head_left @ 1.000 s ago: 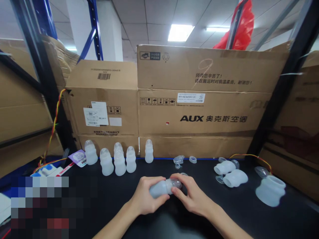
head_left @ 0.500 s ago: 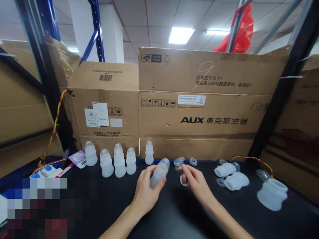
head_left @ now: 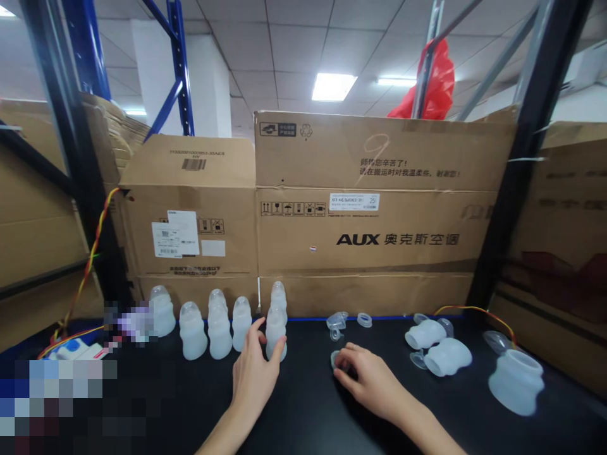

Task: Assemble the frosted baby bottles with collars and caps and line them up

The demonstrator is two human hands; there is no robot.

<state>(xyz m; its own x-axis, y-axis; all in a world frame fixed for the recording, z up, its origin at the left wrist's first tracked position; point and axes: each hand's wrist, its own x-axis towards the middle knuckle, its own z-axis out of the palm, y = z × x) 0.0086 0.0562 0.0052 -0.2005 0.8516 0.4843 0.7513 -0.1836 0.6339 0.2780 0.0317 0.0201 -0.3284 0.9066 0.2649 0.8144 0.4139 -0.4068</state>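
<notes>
My left hand (head_left: 253,376) is wrapped round a frosted baby bottle (head_left: 275,338) with a clear domed cap; it stands upright in front of another capped bottle (head_left: 279,292). My right hand (head_left: 367,379) is closed at a whitish bottle ring (head_left: 334,359) low on the black table, fingertips partly hidden. Just beyond it lie a clear cap with a nipple (head_left: 337,321) and a second ring (head_left: 365,320). Left of my left hand stand several capped bottles, including one close by (head_left: 242,325) and one farther left (head_left: 193,332).
On the right lie open bottle bodies (head_left: 448,357), clear domes and a wide open bottle (head_left: 516,382). Cardboard panels (head_left: 379,253) wall off the back, between dark rack posts (head_left: 516,170). A power strip (head_left: 71,349) and twisted wires sit at the left.
My left hand has carried the bottle left and stood it in front of the rear bottle. My right hand, earlier near the clear cap with a finger extended, has lowered to the ring and curled.
</notes>
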